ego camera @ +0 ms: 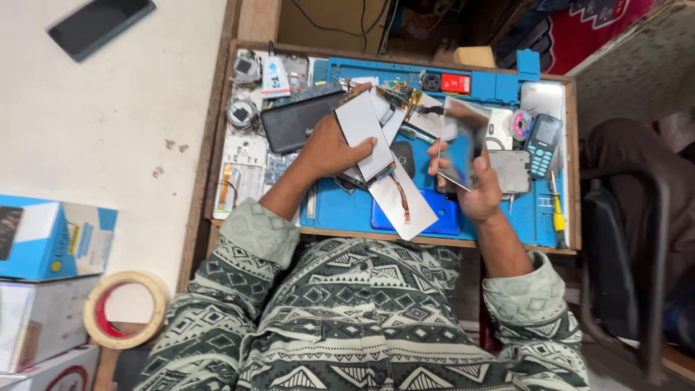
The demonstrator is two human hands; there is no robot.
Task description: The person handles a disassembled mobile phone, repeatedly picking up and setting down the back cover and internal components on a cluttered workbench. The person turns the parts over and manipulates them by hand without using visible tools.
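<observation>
Seen from above, a person in a green and white patterned shirt sat at a wooden tray table covered by a blue rubber repair mat (347,210). The left hand (329,150) was closed around a flat white rectangular screen panel (362,134), thumb across its face and fingers behind. The panel's long axis ran from the upper left, away from the person, down to the lower right. It was held just above the middle of the mat. Below it lay another long white panel with an orange ribbon cable (402,203), slanting the same way towards the mat's near edge.

The right hand (474,185) gripped a thin glossy rectangular phone panel (463,145), blurred by motion. It stood nearly upright, its long axis pointing away from the person and leaning slightly left. It was raised over the right half of the mat, well apart from the white panel.

Beside the left hand lay a black rectangular phone back (293,123). To the right of the right hand were a small dark keypad phone (543,145) and a grey metal phone frame (514,170). A blue phone case (427,213) lay between the wrists. On the white table to the left sat a dark smartphone (101,25), blue and white boxes (51,242) and a roll of tan tape (123,308).
</observation>
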